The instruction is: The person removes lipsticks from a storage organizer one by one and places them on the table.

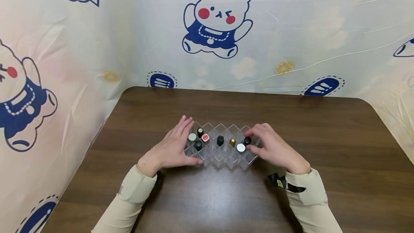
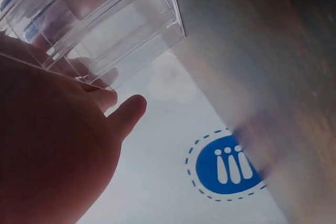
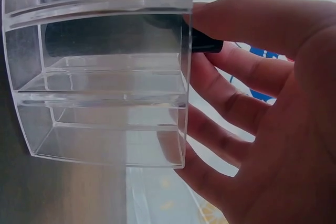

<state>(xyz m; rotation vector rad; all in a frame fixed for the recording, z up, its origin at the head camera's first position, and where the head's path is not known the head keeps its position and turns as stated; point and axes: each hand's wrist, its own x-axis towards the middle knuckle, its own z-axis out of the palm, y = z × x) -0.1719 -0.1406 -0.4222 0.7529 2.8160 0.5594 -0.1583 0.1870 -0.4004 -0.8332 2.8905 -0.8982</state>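
A clear lipstick organizer (image 1: 221, 157) with diamond-shaped slots stands on the table, holding several upright tubes. My left hand (image 1: 174, 149) lies against its left end, fingers fairly straight along the side and thumb at the front edge. At the right end, my right hand (image 1: 271, 147) pinches the dark cap of a black tube (image 3: 113, 36) between thumb and fingers. Most of that tube sits inside its slot. A tube with a white top (image 1: 240, 148) stands beside it. The left wrist view shows the organizer's clear wall (image 2: 142, 24) by my fingers.
Toward the organizer's left stand a pink-topped lipstick (image 1: 205, 138), a pale-topped tube (image 1: 192, 137) and dark tubes (image 1: 198, 145). A black-capped tube (image 1: 220, 140) and a gold one (image 1: 232, 142) stand mid-organizer. A printed cloth (image 1: 278, 28) hangs behind the brown table (image 1: 207, 197).
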